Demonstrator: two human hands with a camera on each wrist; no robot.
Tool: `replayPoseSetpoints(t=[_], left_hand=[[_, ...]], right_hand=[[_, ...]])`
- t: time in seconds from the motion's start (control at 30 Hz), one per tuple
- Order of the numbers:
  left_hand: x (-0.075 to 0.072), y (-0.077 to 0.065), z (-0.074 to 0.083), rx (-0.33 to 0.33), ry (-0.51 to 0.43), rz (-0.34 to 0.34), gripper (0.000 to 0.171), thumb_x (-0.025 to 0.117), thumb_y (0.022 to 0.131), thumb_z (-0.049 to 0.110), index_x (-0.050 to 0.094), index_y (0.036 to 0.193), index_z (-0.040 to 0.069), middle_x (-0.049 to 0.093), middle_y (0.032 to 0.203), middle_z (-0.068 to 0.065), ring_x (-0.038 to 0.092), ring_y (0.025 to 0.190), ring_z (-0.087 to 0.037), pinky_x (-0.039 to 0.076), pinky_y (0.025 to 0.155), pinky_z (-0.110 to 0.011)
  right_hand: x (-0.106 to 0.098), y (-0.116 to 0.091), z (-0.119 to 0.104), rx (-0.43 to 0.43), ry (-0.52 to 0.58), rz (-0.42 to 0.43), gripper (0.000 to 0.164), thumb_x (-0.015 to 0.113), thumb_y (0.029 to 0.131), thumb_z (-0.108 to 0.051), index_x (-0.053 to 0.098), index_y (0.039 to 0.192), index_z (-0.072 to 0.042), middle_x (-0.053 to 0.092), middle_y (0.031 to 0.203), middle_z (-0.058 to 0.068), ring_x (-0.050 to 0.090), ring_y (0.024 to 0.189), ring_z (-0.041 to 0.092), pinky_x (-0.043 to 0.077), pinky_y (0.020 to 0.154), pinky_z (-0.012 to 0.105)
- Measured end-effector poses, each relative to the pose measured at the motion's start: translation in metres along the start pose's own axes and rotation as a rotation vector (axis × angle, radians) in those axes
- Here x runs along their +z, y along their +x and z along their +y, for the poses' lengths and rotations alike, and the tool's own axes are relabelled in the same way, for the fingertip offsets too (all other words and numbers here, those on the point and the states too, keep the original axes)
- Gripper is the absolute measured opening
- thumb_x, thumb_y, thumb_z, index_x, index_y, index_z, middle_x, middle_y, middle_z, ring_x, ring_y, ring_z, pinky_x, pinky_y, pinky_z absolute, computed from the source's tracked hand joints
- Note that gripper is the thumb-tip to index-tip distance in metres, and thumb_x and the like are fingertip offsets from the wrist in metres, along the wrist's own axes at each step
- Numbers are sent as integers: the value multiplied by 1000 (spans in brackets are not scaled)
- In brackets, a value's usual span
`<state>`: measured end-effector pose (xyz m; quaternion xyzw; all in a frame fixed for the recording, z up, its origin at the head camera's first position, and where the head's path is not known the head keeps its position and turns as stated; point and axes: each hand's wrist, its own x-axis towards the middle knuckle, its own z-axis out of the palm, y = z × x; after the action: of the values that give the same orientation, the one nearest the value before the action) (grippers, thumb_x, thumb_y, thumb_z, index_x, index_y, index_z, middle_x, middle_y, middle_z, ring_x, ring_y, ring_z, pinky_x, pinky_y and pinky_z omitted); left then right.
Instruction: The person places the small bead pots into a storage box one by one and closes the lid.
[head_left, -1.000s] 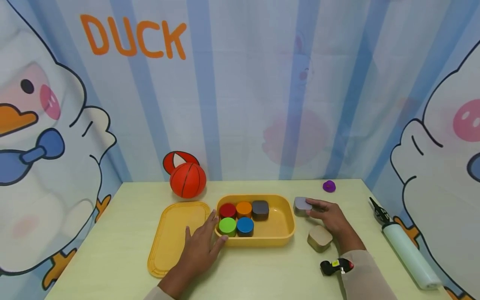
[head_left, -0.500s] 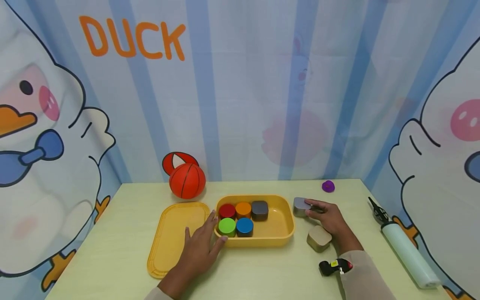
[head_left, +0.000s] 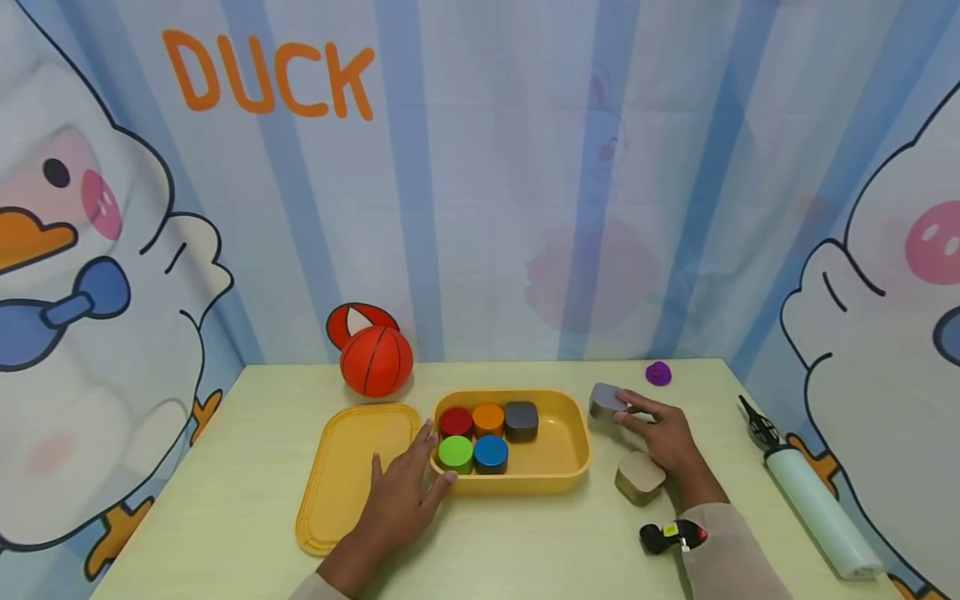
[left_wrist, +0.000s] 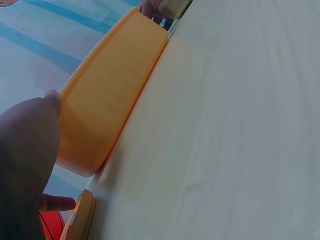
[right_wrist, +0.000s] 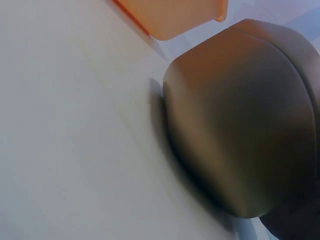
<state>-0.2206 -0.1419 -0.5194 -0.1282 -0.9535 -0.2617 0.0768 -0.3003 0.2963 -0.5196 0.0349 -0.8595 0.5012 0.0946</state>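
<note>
My right hand pinches a small grey rounded-square pot by its right side, just right of the yellow box. Nearer me, under that hand, stands a beige rounded-square pot; it looms large in the right wrist view, a lid seam showing on the beige pot. My left hand rests with fingers spread against the box's left end, thumb at its front corner. Inside the box sit red, orange, green and blue round pots and a dark grey squarish one.
A yellow lid lies left of the box, partly beneath my left hand. Behind it is a red toy basketball. A purple piece lies at the back right, a black-and-red gadget by my right sleeve, and a pale green pump at the right edge.
The grey pot has shifted slightly back and turned in my right hand's pinch over the last half second. My left hand and the box stay in place.
</note>
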Motion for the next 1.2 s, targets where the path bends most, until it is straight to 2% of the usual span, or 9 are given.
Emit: replayPoseSetpoints(t=[0.1, 0.23, 0.43, 0.53, 0.77, 0.87, 1.03, 1.2], left_hand=[[0, 0, 0, 5, -4, 4, 73, 57, 110, 54, 41, 169, 14, 31, 182, 3, 54, 153, -36, 12, 124, -88], [1, 0, -1, 9, -7, 4, 73, 56, 110, 56, 41, 169, 15, 30, 182, 4, 54, 154, -36, 12, 125, -88], [3, 0, -3, 8, 7, 1, 73, 56, 110, 57, 42, 168, 15, 29, 182, 5, 54, 154, -36, 13, 125, -88], [2, 0, -3, 7, 3, 8, 73, 57, 110, 56, 42, 168, 15, 30, 182, 5, 54, 154, -36, 13, 125, -88], [2, 0, -3, 5, 1, -1, 73, 57, 110, 57, 41, 169, 16, 30, 182, 5, 54, 154, -35, 12, 125, -88], [2, 0, -3, 4, -1, -5, 73, 56, 110, 57, 43, 168, 15, 29, 182, 5, 53, 155, -35, 12, 125, -88], [2, 0, -3, 6, 0, -5, 74, 55, 110, 57, 40, 169, 16, 30, 182, 5, 53, 155, -34, 12, 125, -87], [1, -1, -3, 4, -1, -5, 74, 55, 110, 58, 39, 170, 17, 29, 182, 5, 53, 155, -35, 12, 125, -87]], right_hand=[[0, 0, -2, -13, 42, 22, 50, 79, 103, -29, 68, 150, -16, 65, 158, 9, 61, 114, -3, 52, 91, 13], [-1, 1, -8, -26, 102, 53, 50, 79, 103, -29, 67, 150, -15, 57, 164, 11, 61, 117, 0, 52, 88, 13], [4, -1, -30, -98, 175, 62, 48, 80, 101, -18, 69, 146, -6, 60, 160, 11, 63, 112, -6, 55, 84, 13], [9, -2, -41, -155, 163, 46, 46, 82, 100, -16, 71, 143, -5, 64, 156, 13, 61, 113, -12, 54, 88, 18], [22, -6, -51, -232, 66, -41, 44, 81, 100, -19, 73, 143, -15, 66, 156, 12, 52, 124, -19, 50, 103, 39], [28, -9, -55, -256, 60, -70, 44, 82, 99, -19, 74, 142, -16, 69, 152, 11, 53, 126, -15, 47, 106, 41], [36, -16, -63, -252, 109, -111, 41, 85, 97, -17, 78, 137, -13, 75, 142, 12, 57, 125, -3, 45, 113, 41], [46, -20, -68, -281, 117, -140, 38, 86, 95, -13, 80, 132, -12, 77, 136, 11, 58, 124, 6, 48, 112, 37]])
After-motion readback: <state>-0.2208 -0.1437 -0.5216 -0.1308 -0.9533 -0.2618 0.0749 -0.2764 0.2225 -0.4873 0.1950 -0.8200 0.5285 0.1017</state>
